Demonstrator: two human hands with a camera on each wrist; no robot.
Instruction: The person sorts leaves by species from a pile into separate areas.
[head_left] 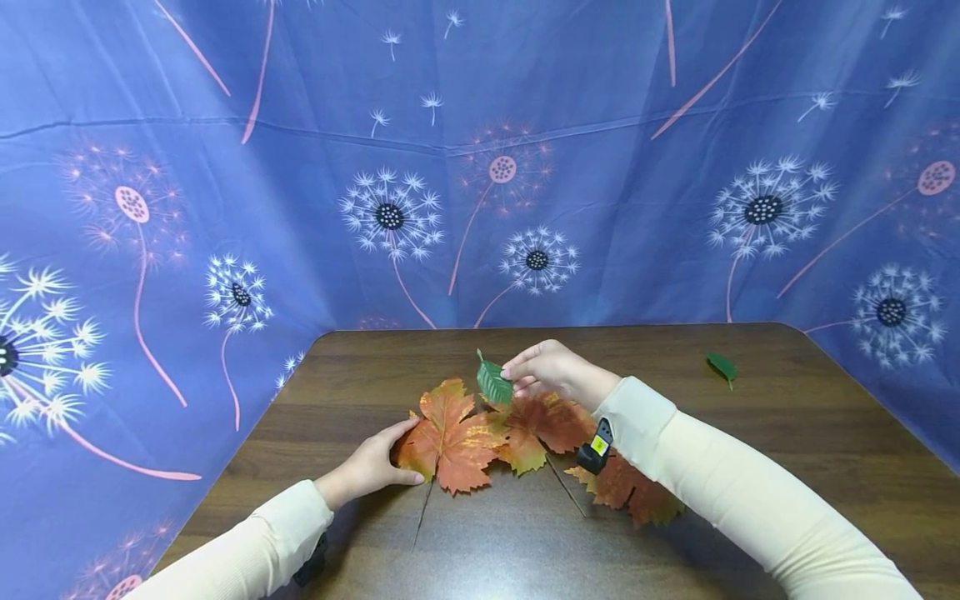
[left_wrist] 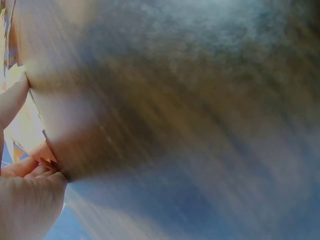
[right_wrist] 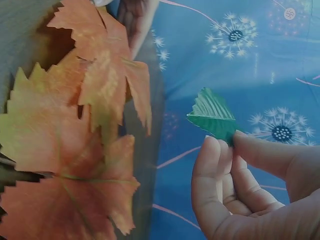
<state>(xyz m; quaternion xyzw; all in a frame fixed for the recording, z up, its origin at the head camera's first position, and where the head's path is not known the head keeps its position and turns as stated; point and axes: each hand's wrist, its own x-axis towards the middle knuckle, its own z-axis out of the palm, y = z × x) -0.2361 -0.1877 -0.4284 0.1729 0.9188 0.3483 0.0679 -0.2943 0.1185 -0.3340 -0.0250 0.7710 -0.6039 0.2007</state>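
Note:
My right hand (head_left: 551,369) pinches a small green leaf (head_left: 493,382) between thumb and fingertips, raised over the middle of the table. In the right wrist view, the green leaf (right_wrist: 212,114) shows pale ribs and a toothed edge. My left hand (head_left: 375,463) holds the left side of an orange maple leaf (head_left: 453,442), thumb at the near edge and fingers at the far edge. The left wrist view catches the thumb (left_wrist: 14,102) against that leaf's side. A second maple leaf (head_left: 543,425), orange and yellow-green, lies just right of it, below my right hand.
A third maple leaf (head_left: 637,492) lies partly hidden under my right forearm. Another green leaf (head_left: 722,368) rests at the table's far right. Thin dark stems extend from the maple leaves over the brown wooden table (head_left: 487,550). Behind hangs a blue dandelion-print cloth (head_left: 630,208).

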